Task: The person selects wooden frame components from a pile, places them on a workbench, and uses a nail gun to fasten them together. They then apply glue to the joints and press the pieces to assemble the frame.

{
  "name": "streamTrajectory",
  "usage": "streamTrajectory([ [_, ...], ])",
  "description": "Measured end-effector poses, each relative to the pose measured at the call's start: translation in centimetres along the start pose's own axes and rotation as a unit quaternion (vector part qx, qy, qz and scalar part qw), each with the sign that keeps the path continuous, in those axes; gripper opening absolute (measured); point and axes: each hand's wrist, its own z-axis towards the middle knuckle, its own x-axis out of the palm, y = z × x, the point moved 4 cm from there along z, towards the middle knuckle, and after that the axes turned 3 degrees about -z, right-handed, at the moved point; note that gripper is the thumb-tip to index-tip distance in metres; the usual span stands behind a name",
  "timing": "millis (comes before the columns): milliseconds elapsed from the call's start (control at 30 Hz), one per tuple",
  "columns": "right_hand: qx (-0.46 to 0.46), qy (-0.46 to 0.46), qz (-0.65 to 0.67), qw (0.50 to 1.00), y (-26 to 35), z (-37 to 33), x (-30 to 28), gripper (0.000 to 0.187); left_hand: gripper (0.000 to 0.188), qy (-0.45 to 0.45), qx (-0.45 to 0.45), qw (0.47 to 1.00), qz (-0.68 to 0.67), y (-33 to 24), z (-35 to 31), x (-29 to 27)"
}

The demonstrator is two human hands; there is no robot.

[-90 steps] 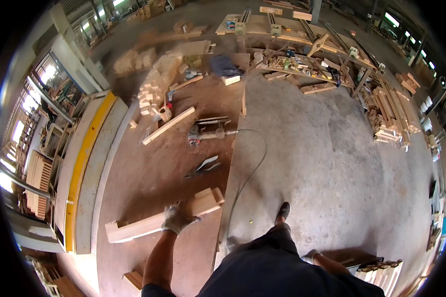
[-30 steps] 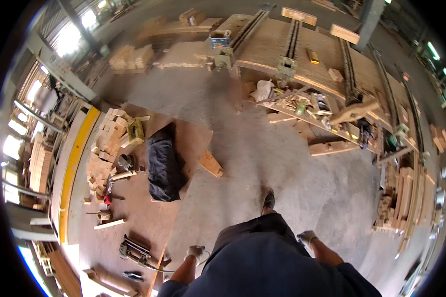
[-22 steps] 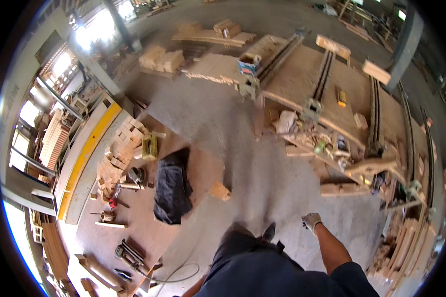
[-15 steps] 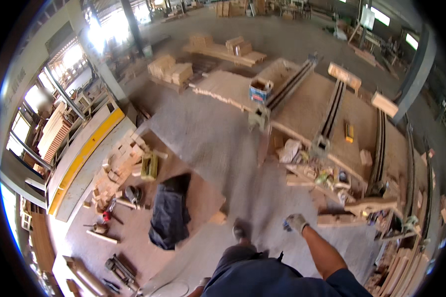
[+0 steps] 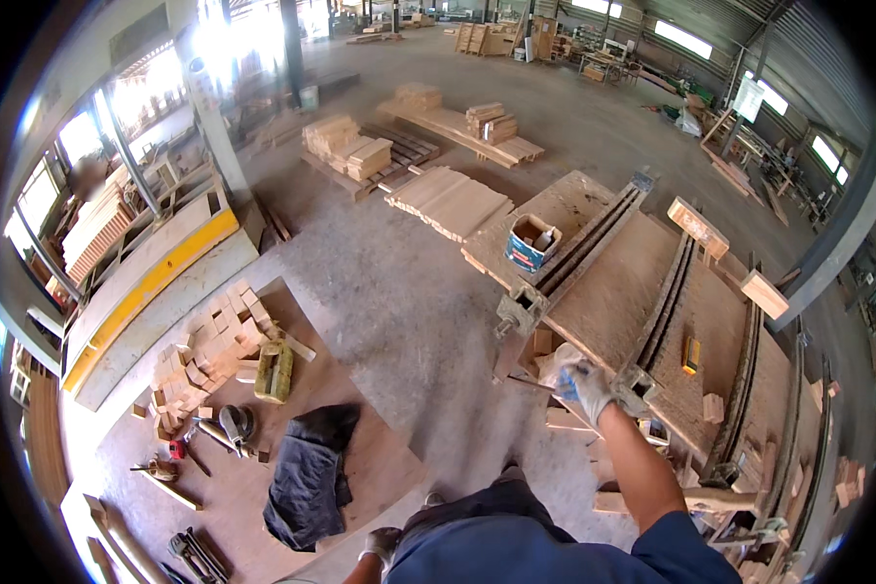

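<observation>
My right hand (image 5: 592, 387), in a pale glove with blue on the fingers, reaches forward to the near edge of the clamping bench (image 5: 603, 319). Its fingers look stretched out over a whitish plastic bag (image 5: 557, 363) beside a clamp bar end (image 5: 636, 386); whether they touch the bag I cannot make out. My left hand (image 5: 383, 543), also gloved, hangs low beside my leg, its fingers too small to read. A dark cloth (image 5: 311, 477) lies on the brown floor sheet to its left.
Wood blocks (image 5: 209, 341), a yellowish block-shaped thing (image 5: 274, 372) and power tools (image 5: 232, 425) lie on the sheet at left. A blue open box (image 5: 532, 243) and a yellow tool (image 5: 691, 355) rest on the bench. Stacked boards (image 5: 350, 146) stand farther off. A steel post (image 5: 837, 219) rises at right.
My right hand has moved forward, from above the floor to the bag at the bench edge. I have come closer to the bench, and my left hand now shows at the lower edge.
</observation>
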Motion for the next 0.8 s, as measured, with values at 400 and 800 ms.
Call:
streamTrajectory([
  [400,-0.122,-0.072,-0.146,0.979,15.1,27.1,-2.0,0.01,0.023,-0.122,-0.396,0.82,-0.395,-7.9,-0.6,1.7],
  [800,-0.248,-0.056,-0.483,0.838,20.5,39.7,-0.2,0.025,0.025,-0.17,-0.452,0.75,-0.452,-19.1,3.6,-4.2],
])
